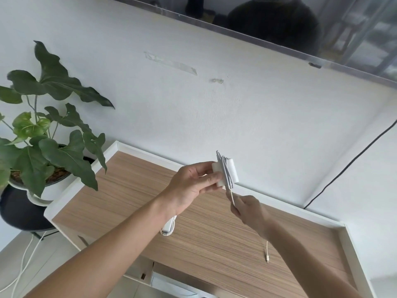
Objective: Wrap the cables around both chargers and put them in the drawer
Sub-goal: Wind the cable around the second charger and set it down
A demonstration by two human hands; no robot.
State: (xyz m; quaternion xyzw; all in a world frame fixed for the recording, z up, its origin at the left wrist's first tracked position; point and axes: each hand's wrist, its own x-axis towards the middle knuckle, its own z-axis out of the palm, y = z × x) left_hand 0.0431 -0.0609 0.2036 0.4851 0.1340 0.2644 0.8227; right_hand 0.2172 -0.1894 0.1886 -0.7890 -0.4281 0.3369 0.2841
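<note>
Hands were busy above the wooden surface point(214, 244) in the head view. The left hand point(191, 186) held a white charger point(227, 173) up in the air, over the back edge of the surface. Its fingers and thumb pinched one end of the charger. A white cable point(225, 168) was looped round the charger many times. The right hand point(247, 208) pinched the loose part of that cable just below the charger. The rest of the cable seemed to run down past the right wrist. Its plug end point(267, 258) hung over the surface, near the right edge.

A second charger point(168, 226) lay on the surface, near the front edge. The left arm hid part of it. Some white cable curled beside it, but I could not tell if it was wrapped.

A drawer point(171, 283) seemed to be open under the front edge. Something pale lay inside, too blurry to name.

A green plant point(49, 136) stood in a pot past the left edge of the surface.

I think the first charger was almost wrapped, with only a short tail left to wind. After that, the second charger may need wrapping. Then both must go into the drawer. So the job looked about half done or less.
</note>
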